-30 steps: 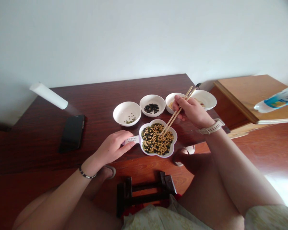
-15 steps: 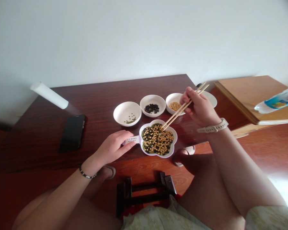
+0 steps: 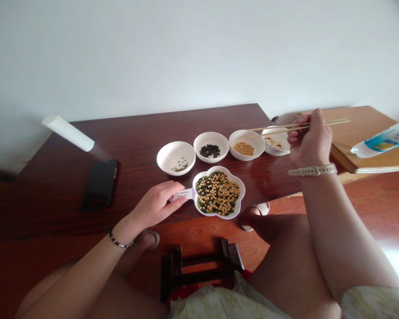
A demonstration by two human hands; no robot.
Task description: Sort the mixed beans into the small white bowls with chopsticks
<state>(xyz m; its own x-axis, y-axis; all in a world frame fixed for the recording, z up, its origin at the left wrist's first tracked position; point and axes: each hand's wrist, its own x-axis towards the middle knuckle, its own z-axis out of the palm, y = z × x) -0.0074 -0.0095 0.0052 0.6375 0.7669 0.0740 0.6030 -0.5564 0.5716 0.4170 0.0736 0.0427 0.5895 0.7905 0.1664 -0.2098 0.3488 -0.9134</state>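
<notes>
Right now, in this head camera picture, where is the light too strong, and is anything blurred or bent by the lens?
In the head view, bright light washes out the wooden floor at lower right, and the dark table shows soft glare; the wide lens curves the picture's edges; the beans in the flower-shaped dish stay fairly sharp.

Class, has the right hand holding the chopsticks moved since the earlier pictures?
Yes: the right hand has moved rightward, further from the flower-shaped dish of beans.
</notes>
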